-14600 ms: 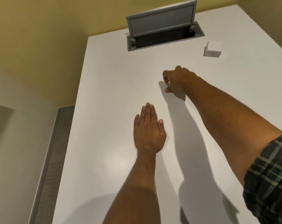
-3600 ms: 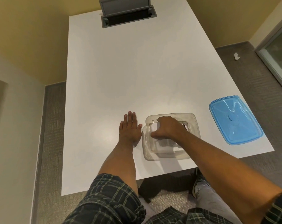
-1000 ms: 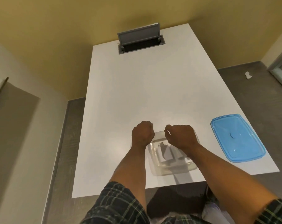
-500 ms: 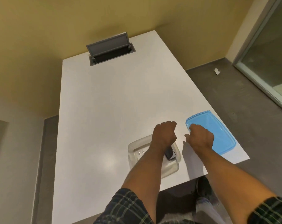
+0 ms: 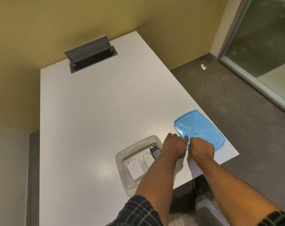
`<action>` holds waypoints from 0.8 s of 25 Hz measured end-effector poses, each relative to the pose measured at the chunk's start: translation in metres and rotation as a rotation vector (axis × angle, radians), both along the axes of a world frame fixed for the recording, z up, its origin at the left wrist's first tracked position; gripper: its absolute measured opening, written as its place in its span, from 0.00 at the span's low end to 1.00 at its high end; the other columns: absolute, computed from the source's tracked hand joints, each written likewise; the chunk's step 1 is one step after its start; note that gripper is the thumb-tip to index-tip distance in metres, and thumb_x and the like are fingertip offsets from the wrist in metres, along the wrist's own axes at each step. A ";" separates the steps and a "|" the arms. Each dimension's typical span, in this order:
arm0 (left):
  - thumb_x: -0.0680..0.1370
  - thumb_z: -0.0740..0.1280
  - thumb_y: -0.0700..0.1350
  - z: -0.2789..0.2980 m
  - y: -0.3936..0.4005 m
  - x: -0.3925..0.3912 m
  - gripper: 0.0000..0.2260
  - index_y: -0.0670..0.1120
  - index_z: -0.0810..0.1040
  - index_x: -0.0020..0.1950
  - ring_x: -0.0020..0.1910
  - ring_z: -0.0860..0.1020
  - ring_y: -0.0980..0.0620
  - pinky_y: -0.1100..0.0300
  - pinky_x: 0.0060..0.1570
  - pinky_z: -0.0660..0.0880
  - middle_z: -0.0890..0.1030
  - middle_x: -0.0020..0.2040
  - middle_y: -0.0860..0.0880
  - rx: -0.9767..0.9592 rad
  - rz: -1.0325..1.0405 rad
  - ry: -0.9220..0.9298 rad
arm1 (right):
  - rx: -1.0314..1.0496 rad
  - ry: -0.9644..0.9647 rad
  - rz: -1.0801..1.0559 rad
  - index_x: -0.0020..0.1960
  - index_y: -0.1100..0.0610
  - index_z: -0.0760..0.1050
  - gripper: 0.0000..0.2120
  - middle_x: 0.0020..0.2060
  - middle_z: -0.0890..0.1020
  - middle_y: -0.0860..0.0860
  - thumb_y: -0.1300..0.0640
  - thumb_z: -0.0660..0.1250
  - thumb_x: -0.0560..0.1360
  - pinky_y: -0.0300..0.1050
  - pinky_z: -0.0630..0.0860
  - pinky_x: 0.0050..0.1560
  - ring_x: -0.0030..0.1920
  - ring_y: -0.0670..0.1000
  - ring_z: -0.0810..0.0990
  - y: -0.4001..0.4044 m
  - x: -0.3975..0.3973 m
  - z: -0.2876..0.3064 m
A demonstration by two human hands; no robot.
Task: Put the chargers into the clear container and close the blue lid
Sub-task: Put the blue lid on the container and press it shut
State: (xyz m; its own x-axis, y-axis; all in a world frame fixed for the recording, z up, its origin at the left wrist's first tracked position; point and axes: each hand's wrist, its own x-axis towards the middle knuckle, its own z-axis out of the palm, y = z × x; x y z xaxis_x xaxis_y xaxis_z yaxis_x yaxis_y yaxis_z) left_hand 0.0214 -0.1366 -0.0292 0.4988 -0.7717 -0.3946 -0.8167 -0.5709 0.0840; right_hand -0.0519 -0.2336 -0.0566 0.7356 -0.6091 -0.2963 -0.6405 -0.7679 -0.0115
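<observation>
We have the chargers point(image 5: 139, 167) lying inside the clear container point(image 5: 122, 158) near the desk point(image 5: 93, 115) edge, so only the blue lid point(image 5: 202, 128), flat on the desk just right of it, remains. Both our hands reach its near-left corner: left hand point(image 5: 174, 146) and right hand point(image 5: 201, 149) with fingers curled at the rim, probably to lift it; whether they already pinch it we cannot tell.
</observation>
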 end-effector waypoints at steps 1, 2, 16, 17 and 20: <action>0.81 0.61 0.44 -0.001 -0.002 -0.001 0.25 0.45 0.64 0.79 0.60 0.78 0.40 0.49 0.58 0.70 0.82 0.60 0.42 0.020 -0.008 0.004 | 0.006 -0.003 0.006 0.49 0.50 0.81 0.07 0.34 0.76 0.45 0.47 0.69 0.77 0.42 0.76 0.37 0.38 0.48 0.81 -0.001 0.000 -0.001; 0.82 0.61 0.45 -0.003 -0.003 -0.002 0.26 0.45 0.62 0.80 0.61 0.78 0.40 0.49 0.58 0.70 0.82 0.62 0.42 0.036 -0.016 0.010 | 0.011 0.000 0.013 0.48 0.50 0.81 0.06 0.34 0.77 0.46 0.48 0.69 0.77 0.42 0.76 0.36 0.38 0.48 0.81 -0.002 0.000 -0.002; 0.81 0.66 0.45 0.045 0.025 0.045 0.35 0.56 0.53 0.84 0.71 0.74 0.43 0.49 0.68 0.74 0.71 0.76 0.46 -0.361 0.336 0.088 | -0.211 -0.723 0.176 0.48 0.59 0.76 0.09 0.39 0.79 0.56 0.52 0.69 0.79 0.47 0.70 0.34 0.34 0.55 0.76 0.011 0.032 0.039; 0.80 0.67 0.45 0.049 0.031 0.051 0.37 0.58 0.52 0.84 0.67 0.76 0.43 0.50 0.66 0.76 0.73 0.74 0.44 -0.409 0.384 0.073 | -0.179 -0.778 0.145 0.48 0.58 0.76 0.09 0.39 0.80 0.55 0.52 0.69 0.79 0.45 0.68 0.35 0.33 0.54 0.76 0.013 0.040 0.047; 0.80 0.67 0.44 0.063 0.053 0.067 0.39 0.60 0.49 0.84 0.56 0.79 0.48 0.55 0.57 0.81 0.74 0.68 0.42 -0.526 0.460 -0.007 | -0.073 -0.893 0.084 0.49 0.54 0.75 0.06 0.38 0.82 0.52 0.52 0.68 0.79 0.46 0.68 0.39 0.34 0.51 0.76 0.021 0.057 0.066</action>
State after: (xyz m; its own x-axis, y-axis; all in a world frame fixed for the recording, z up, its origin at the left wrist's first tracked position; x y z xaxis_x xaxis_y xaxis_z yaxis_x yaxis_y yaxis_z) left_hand 0.0880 -0.0839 0.0340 0.8218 -0.5693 -0.0215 -0.5037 -0.7437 0.4396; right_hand 0.0047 -0.2131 0.0096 0.7164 -0.5382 0.4440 -0.3585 -0.8299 -0.4275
